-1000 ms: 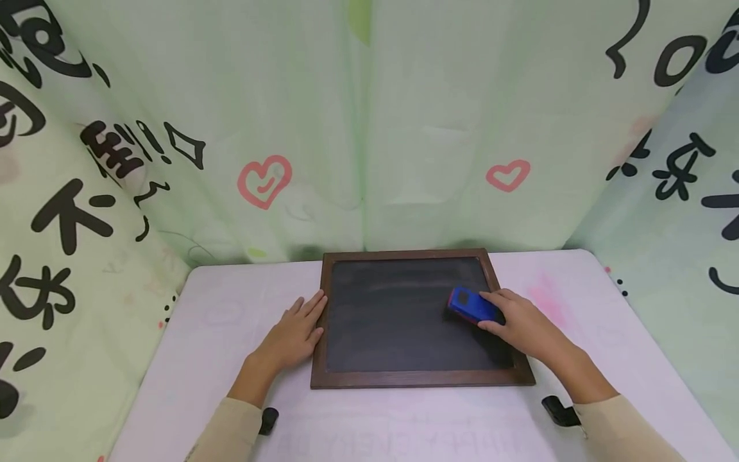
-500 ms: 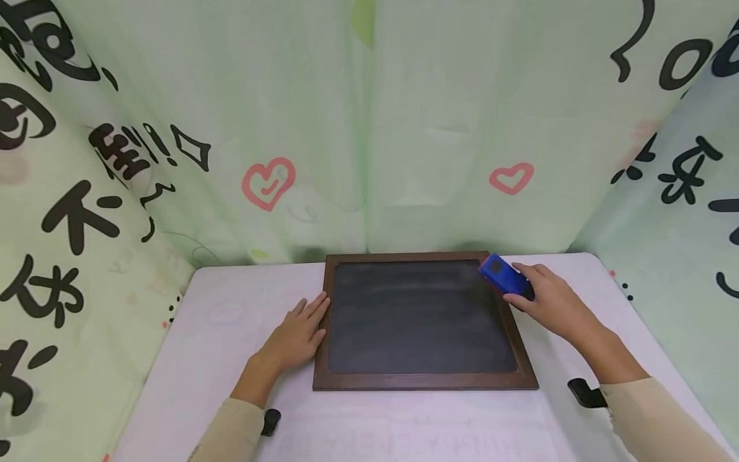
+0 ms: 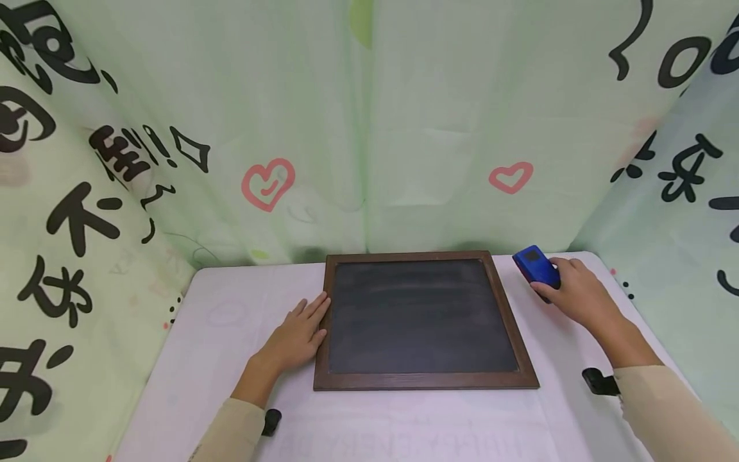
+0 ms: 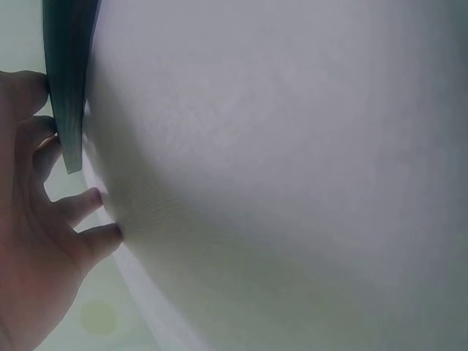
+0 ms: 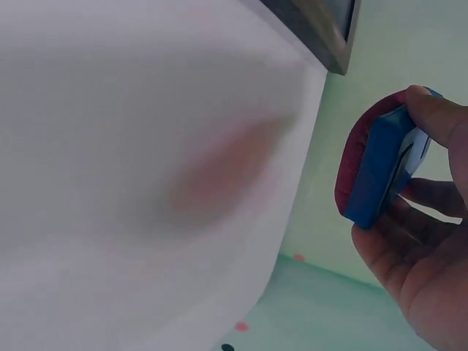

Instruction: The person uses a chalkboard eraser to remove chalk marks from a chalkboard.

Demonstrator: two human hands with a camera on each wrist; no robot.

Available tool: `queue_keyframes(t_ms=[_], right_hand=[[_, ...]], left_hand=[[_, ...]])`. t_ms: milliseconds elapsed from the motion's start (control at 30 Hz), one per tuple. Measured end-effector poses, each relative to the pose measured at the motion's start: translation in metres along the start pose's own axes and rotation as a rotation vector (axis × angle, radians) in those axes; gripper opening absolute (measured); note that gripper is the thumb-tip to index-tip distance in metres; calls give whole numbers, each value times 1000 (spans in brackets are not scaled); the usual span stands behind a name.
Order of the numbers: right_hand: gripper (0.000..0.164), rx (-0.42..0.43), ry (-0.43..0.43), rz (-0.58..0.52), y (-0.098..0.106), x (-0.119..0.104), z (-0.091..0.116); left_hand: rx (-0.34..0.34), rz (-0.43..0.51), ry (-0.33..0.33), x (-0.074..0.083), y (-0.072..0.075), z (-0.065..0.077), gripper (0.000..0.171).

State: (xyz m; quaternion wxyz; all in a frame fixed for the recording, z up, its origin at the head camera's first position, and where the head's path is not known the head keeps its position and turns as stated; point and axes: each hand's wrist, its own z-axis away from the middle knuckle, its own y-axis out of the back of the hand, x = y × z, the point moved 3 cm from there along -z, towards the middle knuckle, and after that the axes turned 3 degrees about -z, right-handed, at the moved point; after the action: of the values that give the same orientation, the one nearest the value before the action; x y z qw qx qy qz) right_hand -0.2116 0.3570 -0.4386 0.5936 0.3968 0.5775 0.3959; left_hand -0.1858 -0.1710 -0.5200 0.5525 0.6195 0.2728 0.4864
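Observation:
A small blackboard (image 3: 424, 321) in a brown wooden frame lies on the white table. My left hand (image 3: 292, 337) rests with extended fingers against the frame's left side; the left wrist view shows fingertips touching the frame edge (image 4: 69, 88) and others at the tabletop. To the right of the board, my right hand (image 3: 583, 295) grips a blue eraser (image 3: 534, 264) between thumb and fingers. In the right wrist view the eraser (image 5: 380, 168) is held off the table, its dark red felt side facing the tabletop. Dark, faint smears show on the board's surface.
The white tabletop (image 3: 427, 423) extends around the board, with a pink stain (image 5: 234, 172) near its right part. Pale green curtains (image 3: 427, 128) with black characters and red hearts enclose the table at the back and both sides. Black wrist camera mounts stick out by both sleeves.
My right hand has carried the eraser from the blackboard's right part, over its frame, to the right of the board. My left hand stays at the frame's left side.

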Motion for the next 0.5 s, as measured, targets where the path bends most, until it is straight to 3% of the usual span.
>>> queue_keyframes(t_ms=[300,500], right_hand=[[87,-81,-128,11,-8,36,5],[88,-122,-152,25,-20,47,10]], left_hand=[[-3,-4,-13,2,1,0,62],[-3,4,-11,2,3,1,62]])
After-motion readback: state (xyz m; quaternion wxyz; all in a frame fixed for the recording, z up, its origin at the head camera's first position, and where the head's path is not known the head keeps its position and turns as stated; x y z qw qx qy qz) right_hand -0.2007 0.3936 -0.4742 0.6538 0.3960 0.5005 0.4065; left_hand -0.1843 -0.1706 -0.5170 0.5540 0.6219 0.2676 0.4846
